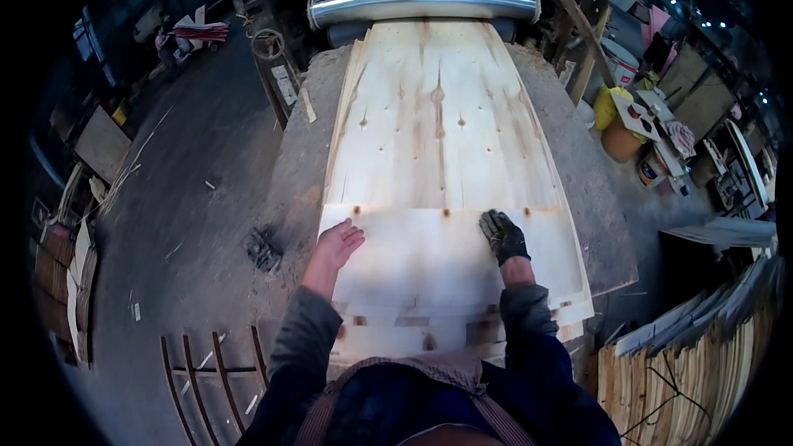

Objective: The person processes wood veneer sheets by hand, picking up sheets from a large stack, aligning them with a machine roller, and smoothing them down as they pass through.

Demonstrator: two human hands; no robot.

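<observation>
Thin wood veneer sheets (429, 140) lie stacked in front of me, pale with brown knots and streaks. Across the stack, a smoother pale sheet (413, 260) nearest me ends in a straight far edge. My bare left hand (340, 244) is at the left side of this sheet, fingers stretched out and holding nothing. On its right part is my right hand (504, 236) in a dark glove, fingers extended forward near the far edge. Whether either palm presses on the sheet is hard to tell. The far end of the veneer reaches a shiny metal roller (425, 5).
A crumpled dark glove (263, 248) lies to the left. Metal bars (216, 376) are at the lower left. At the lower right stands a tied bundle of veneer (686, 380). Buckets, including an orange-brown one (621, 144), and boards crowd the right side.
</observation>
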